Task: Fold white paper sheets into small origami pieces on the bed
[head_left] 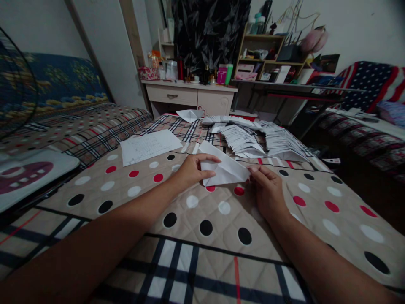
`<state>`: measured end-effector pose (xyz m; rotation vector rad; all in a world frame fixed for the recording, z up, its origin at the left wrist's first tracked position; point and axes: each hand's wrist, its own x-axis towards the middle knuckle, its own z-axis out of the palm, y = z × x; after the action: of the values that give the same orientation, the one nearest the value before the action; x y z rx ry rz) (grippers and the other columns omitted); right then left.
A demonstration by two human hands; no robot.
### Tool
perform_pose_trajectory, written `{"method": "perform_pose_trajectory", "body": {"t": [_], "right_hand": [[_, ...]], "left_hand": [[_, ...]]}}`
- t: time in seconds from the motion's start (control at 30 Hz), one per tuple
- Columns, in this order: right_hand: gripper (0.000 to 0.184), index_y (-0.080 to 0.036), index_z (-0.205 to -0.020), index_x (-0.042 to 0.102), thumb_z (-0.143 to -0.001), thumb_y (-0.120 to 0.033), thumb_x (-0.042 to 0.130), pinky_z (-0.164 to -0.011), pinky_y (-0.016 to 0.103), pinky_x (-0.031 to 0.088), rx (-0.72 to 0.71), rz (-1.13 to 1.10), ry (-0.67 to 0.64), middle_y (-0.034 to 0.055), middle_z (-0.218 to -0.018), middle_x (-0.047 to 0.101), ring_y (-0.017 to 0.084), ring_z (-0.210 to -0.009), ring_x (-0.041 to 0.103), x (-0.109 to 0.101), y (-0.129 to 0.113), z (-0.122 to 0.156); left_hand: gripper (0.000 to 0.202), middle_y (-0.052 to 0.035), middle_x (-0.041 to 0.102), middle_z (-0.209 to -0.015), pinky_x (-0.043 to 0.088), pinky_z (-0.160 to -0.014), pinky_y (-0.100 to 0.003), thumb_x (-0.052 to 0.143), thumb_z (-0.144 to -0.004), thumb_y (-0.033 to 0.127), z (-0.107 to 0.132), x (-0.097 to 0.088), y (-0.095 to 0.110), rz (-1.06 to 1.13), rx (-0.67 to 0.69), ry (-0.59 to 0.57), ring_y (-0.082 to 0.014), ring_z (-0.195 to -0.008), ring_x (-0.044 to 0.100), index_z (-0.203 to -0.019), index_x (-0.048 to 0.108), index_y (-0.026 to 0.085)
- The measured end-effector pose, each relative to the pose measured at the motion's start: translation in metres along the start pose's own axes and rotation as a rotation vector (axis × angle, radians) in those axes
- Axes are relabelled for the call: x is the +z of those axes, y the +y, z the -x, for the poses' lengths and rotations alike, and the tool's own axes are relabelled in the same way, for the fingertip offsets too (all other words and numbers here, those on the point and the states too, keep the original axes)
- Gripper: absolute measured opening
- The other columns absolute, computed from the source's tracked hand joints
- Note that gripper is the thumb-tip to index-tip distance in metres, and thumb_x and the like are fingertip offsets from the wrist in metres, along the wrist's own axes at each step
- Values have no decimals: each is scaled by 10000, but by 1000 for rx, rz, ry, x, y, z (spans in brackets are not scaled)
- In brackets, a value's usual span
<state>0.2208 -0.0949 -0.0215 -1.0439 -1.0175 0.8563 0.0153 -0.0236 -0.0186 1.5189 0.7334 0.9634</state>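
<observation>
Folded paper [226, 169], white and creased into a wedge, lies on the quilt [221, 219] of the bed, a little above the middle of the view, between the two hands. The left hand [191, 169] is at nine o'clock from it, with the fingers curled over the paper's upper left edge and the thumb beneath, pinching that edge. The right hand [268, 191] is at four o'clock from the paper, its fingertips bunched together at the right corner; whether they grip or only press the corner down I cannot tell. At one o'clock from the paper, near it, a fanned pile of folded papers [253, 139] spreads across the quilt. At ten o'clock, apart from the hands, lies a flat sheet with writing [148, 145]. Another folded piece [190, 115] rests at eleven o'clock near the far edge of the bed. Beyond it stands a pale dresser [190, 96] crowded with bottles, and at one o'clock a wooden shelf [268, 50].
</observation>
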Motion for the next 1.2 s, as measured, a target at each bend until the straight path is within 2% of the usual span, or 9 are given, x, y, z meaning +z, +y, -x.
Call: {"method": "perform_pose_trajectory", "body": {"t": [0.23,0.4,0.5,0.6,0.77,0.83,0.97,1.07,1.2], "right_hand": [[127,-197,-658,660,-660,-309,722,-478,250,429,123,-73,-31,-13,-558,553,123,-508,493,1,-4,0],[205,-191,-786,676,-625,-290,754,-468,248,468,187,-70,-101,7,-693,636,127,-548,549,1,-4,2],[321,-195,-883,667,-605,-305,786,-512,262,498,122,12,-96,38,-841,677,154,-657,598,2,-2,-1],[389,-194,-927,659,-581,-293,808,-580,264,499,3,160,-22,41,-885,668,150,-714,589,2,3,-5],[211,-184,-800,691,-634,-287,769,-602,278,451,-153,468,76,42,-847,656,151,-697,550,-4,8,-7],[172,-181,-783,710,-706,-334,726,-608,285,440,-145,487,29,42,-801,667,156,-683,552,-4,7,-6],[350,-168,-870,736,-819,-489,609,-584,281,436,-41,361,-52,37,-723,668,163,-656,572,0,1,-2],[351,-162,-887,729,-707,-464,732,-568,288,435,-35,421,-68,42,-750,683,170,-648,568,4,-1,-1],[316,-190,-903,719,-623,-318,794,-642,321,453,-171,575,-61,37,-827,684,184,-715,562,5,0,-1]], "left_hand": [[421,-22,652,-812,416,-552,-186,758,-589,123,0,-1,2,-19,14,-7,-91,-628,556,-1005,698,129],[427,-16,648,-782,405,-533,-185,755,-603,138,0,-3,1,-38,19,-17,-88,-600,542,-1027,703,137],[424,-19,661,-782,413,-537,-190,759,-615,160,0,-2,-1,-73,21,-54,-92,-599,548,-1035,709,142],[384,-48,695,-897,456,-607,-212,763,-638,190,2,0,-2,-163,73,-95,-120,-699,598,-1018,722,151],[343,-71,702,-969,464,-623,-216,742,-668,187,5,7,-1,-265,96,-59,-136,-753,610,-1007,722,139],[421,-69,694,-971,451,-590,-205,733,-670,171,7,10,-1,-241,77,-24,-122,-711,598,-1088,693,136],[733,-42,675,-924,430,-552,-184,730,-655,133,8,13,-1,-132,62,7,-94,-641,570,-1355,516,160],[915,-35,667,-905,432,-539,-177,733,-642,120,9,14,0,-84,53,24,-99,-640,581,-1470,350,179],[1030,-47,668,-940,443,-523,-179,738,-620,100,10,17,2,-114,18,70,-111,-639,598,-1512,234,199]]}}
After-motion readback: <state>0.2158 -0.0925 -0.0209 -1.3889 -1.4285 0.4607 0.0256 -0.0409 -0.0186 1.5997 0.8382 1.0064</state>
